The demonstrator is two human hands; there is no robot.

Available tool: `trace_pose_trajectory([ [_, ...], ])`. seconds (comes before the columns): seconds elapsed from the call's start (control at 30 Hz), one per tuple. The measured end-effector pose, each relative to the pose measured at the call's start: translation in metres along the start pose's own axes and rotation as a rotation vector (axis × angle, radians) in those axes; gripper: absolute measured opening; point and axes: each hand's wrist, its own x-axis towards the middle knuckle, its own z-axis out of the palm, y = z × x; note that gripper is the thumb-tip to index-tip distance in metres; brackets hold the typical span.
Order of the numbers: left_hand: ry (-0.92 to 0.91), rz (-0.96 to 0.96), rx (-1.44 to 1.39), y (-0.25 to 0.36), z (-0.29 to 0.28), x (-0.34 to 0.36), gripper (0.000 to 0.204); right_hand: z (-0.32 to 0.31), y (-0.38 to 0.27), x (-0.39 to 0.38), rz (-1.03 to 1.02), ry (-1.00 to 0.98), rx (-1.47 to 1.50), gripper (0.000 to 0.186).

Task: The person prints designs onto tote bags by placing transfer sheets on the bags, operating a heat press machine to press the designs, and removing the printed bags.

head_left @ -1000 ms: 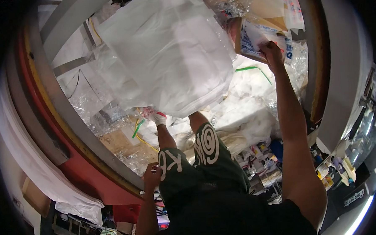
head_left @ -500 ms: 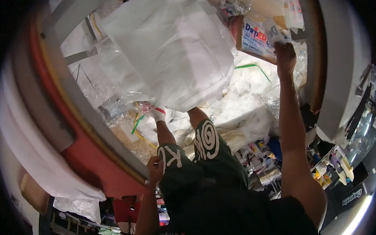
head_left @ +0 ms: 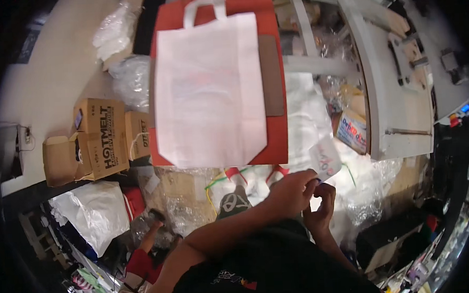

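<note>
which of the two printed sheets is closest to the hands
The translucent sheet with reddish print, touching the left hand; the other sheet, bearing blue print too, lies farther right, untouched.

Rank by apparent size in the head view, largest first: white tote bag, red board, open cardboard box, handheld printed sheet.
1. Red board, partly covered, widest outline
2. White tote bag
3. Open cardboard box
4. Printed sheet
</note>
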Motion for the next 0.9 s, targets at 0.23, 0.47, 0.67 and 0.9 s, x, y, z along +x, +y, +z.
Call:
trace_pose_trajectory([
  [0.23,0.596,0.053,-0.065,-0.043,-0.201,-0.003,0.015,0.007,-0.042,0.01,0.048,0.07,0.07,0.036],
  [0.47,0.9,-0.062,0.083,-0.115,-0.321,0.033,0.019,0.039,0.073,-0.073,0.108,0.093,-0.247,0.03],
  [0.67,0.846,-0.161,0.253,-0.112,-0.334,0.041,0.022,0.024,0.153,-0.191,0.279,0.074,-0.541,0.028],
  [0.9,0.803,-0.163,0.227,-0.134,-0.343,0.04,0.021,0.013,0.175,-0.264,0.794,0.031,-0.602,0.034],
])
